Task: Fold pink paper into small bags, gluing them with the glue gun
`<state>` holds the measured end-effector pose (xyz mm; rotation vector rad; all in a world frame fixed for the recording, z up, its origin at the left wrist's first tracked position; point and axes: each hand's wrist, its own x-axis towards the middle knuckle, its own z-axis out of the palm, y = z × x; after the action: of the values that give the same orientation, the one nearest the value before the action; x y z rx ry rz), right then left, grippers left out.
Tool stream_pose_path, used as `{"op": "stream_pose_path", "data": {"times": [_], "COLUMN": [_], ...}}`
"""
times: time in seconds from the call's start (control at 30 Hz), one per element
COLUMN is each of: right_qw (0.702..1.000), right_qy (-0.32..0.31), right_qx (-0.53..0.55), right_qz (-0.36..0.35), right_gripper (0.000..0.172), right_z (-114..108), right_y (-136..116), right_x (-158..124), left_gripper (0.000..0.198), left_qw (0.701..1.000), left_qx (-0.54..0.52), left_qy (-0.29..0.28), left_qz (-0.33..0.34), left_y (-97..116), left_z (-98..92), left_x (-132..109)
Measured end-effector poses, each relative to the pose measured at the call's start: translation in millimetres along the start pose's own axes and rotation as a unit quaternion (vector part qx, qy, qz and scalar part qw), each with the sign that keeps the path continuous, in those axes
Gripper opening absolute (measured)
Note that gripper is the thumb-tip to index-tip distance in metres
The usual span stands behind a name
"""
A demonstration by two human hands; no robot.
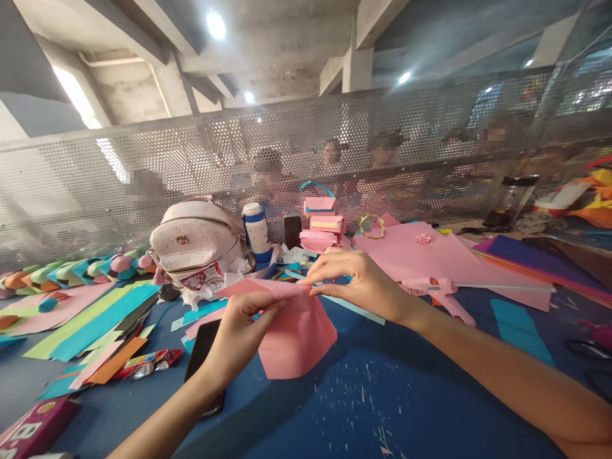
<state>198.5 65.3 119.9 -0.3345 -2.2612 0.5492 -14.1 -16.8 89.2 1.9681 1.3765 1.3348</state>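
A sheet of pink paper is held up above the blue table, folded over along its top and hanging down in front. My left hand pinches the folded top edge from the left side. With thumb and fingertips, my right hand grips the same edge at its right end. Below the left wrist lies a black phone, partly covered by my forearm. Right of my right hand, a pink glue gun rests on its side near a large pink sheet.
A white backpack, a white-and-blue bottle and stacked pink paper boxes stand at the back before a perforated metal screen. Coloured paper strips spread at left. Coloured sheets lie at right. People sit beyond the screen.
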Motion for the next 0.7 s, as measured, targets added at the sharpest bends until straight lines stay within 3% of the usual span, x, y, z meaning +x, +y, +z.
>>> {"op": "stream_pose_path", "data": {"times": [0.17,0.3,0.4,0.5,0.7], "right_qw": [1.000,0.995,0.984,0.975,0.972], "right_qy": [0.001,-0.039,-0.072,-0.077,-0.065], "right_qx": [-0.017,-0.051,-0.078,-0.102,-0.117], "right_qz": [-0.003,-0.076,-0.140,-0.181,-0.193], "right_gripper": [0.024,0.035,0.031,0.023,0.022], "right_z": [3,2,0,0,2], "right_y": [1,7,14,21,28], "right_x": [1,3,4,5,6], "left_gripper": [0.020,0.020,0.015,0.015,0.013], "left_qw": [1.000,0.990,0.984,0.992,0.999], "left_qx": [0.008,-0.106,-0.124,-0.064,0.011], "left_qy": [0.005,-0.067,-0.101,-0.084,-0.018], "left_qz": [-0.009,-0.068,-0.079,-0.075,-0.026], "left_y": [-2,-7,-11,-12,-14], "left_z": [-2.0,-0.5,-1.8,-4.7,-5.6], "left_x": [4,8,12,14,14]}}
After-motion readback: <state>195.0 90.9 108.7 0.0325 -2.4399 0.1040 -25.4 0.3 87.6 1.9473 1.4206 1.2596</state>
